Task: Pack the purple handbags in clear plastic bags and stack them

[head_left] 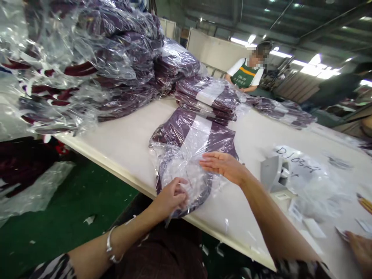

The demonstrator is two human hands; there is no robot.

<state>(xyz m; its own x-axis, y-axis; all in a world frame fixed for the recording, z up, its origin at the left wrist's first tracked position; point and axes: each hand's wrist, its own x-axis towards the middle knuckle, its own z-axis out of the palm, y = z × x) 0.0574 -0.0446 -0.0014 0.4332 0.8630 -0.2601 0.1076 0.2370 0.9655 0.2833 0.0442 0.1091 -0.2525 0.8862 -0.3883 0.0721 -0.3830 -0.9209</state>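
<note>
In front of me on the table lies a folded dark purple garment (171, 126) in a clear plastic bag (188, 170). A pale strip shows down the middle of the garment. My left hand (174, 195) is at the bag's near end, its fingers curled against the loose plastic at the table edge. My right hand (223, 167) lies over the right side of the bag, palm down, with the fingers stretched out. The near part of the bag is crumpled and shiny, and its opening is hard to make out.
A tall heap of bagged garments (116, 58) fills the table's left side. Behind my bag is a neat stack (207, 95). A marked plastic bag (308, 166) and a grey dispenser (270, 174) stand at right. A person (245, 75) works across the table; another hand (359, 246) shows lower right.
</note>
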